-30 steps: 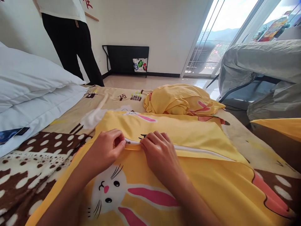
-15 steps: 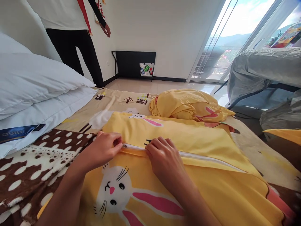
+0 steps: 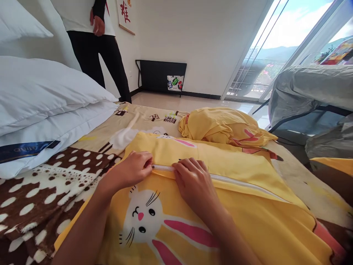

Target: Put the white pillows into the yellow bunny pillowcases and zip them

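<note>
A yellow cover (image 3: 248,217) printed with a white rabbit lies across the bed in front of me. A white zipper (image 3: 242,183) runs over it from left to right. My left hand (image 3: 132,167) pinches the zipper's left end, thumb against bent fingers, with a small dark piece beside the thumb tip. A short way to the right, my right hand (image 3: 194,180) grips the zipper's edge, its fingers bent over the fabric and the thumb hidden beneath. Between the two hands, a short stretch of zipper is straight and looks closed.
White pillows (image 3: 49,94) are stacked at left by a brown dotted blanket (image 3: 30,198). Bunched yellow fabric (image 3: 220,125) rests on the beige sheet (image 3: 129,121). Beyond the bed stands a person (image 3: 96,48), a black panel (image 3: 154,75) leans on the wall, and grey plastic-covered furniture (image 3: 311,84) sits right.
The view has shifted slightly, so the cover and both hands appear a little farther right. Both hands keep their hold on the zipper. The standing person's hand has moved in front of their body.
</note>
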A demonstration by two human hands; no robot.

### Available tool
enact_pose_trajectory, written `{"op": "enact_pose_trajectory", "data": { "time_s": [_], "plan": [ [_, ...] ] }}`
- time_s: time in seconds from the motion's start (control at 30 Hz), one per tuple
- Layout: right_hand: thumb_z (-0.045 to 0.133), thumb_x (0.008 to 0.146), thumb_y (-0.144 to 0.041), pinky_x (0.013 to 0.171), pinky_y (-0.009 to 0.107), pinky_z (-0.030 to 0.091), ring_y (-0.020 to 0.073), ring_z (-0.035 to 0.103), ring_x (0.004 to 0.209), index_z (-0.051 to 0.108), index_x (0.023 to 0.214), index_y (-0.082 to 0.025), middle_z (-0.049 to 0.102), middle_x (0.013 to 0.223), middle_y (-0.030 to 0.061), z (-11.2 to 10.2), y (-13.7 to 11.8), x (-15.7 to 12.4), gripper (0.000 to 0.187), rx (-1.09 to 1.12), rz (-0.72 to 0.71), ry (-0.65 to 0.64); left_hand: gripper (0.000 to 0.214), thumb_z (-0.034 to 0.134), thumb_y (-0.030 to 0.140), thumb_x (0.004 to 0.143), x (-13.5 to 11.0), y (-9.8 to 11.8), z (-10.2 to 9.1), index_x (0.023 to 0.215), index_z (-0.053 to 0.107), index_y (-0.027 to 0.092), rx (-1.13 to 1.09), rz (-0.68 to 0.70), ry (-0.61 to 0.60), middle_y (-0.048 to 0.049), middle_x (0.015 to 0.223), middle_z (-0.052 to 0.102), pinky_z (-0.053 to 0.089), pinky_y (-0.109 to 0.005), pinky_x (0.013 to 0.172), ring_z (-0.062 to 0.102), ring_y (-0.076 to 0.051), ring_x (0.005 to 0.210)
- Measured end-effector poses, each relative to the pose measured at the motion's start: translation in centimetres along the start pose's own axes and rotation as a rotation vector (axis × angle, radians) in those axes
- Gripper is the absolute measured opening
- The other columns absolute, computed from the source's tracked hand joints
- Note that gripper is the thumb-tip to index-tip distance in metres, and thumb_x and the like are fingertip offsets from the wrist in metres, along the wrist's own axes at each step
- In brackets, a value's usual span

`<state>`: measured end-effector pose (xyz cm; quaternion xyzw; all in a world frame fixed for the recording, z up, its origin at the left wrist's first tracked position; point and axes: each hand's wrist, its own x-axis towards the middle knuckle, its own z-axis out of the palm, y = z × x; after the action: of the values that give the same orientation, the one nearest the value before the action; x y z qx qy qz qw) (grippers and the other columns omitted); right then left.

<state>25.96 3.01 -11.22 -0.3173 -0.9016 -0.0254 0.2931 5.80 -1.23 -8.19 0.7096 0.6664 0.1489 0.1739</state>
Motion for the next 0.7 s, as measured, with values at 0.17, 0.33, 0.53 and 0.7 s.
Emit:
{"op": "enact_pose_trajectory", "data": {
  "time_s": [0.17,0.33,0.53,0.7],
  "plan": [
    [0.050,0.085,-0.008,0.073,0.035,0.032,0.0211,0.055,0.083,0.066,0.080,-0.018,0.065,0.084,0.0058,0.6,-2.9,2.7,0.019,-0.100,0.023,-0.238,0.022,0.036,0.027,0.086,0.4,0.2,0.9,0.065,0.040,0.020,0.055,-0.010,-0.003,-0.0007,0.072,0.051,0.032,-0.031,0.063,0.046,-0.016,0.066],
    [0.052,0.084,-0.009,0.074,0.036,0.033,0.0230,0.055,0.086,0.068,0.081,-0.018,0.064,0.086,0.0074,2.8,-4.3,3.2,0.018,-0.087,0.137,-0.342,0.020,0.039,0.023,0.084,0.9,0.0,1.5,0.064,0.041,0.019,0.084,-0.041,-0.034,-0.0021,0.072,0.055,0.032,-0.030,0.060,0.048,-0.016,0.065],
    [0.052,0.090,-0.019,0.075,0.035,0.031,0.0214,0.053,0.084,0.067,0.075,-0.019,0.063,0.083,0.0052,4.6,-3.4,1.5,0.021,-0.065,0.127,-0.235,0.019,0.039,0.018,0.082,1.0,-0.1,1.7,0.063,0.042,0.019,0.113,0.013,-0.026,-0.0026,0.071,0.056,0.032,-0.031,0.062,0.049,-0.016,0.066],
    [0.053,0.090,-0.018,0.072,0.034,0.029,0.0196,0.051,0.078,0.063,0.071,-0.018,0.061,0.077,0.0038,4.5,-3.2,1.6,0.021,-0.070,0.053,-0.159,0.019,0.043,0.020,0.077,0.8,-0.3,1.1,0.060,0.037,0.020,0.057,-0.059,0.011,-0.0010,0.068,0.053,0.032,-0.031,0.062,0.046,-0.015,0.064]
  ]
}}
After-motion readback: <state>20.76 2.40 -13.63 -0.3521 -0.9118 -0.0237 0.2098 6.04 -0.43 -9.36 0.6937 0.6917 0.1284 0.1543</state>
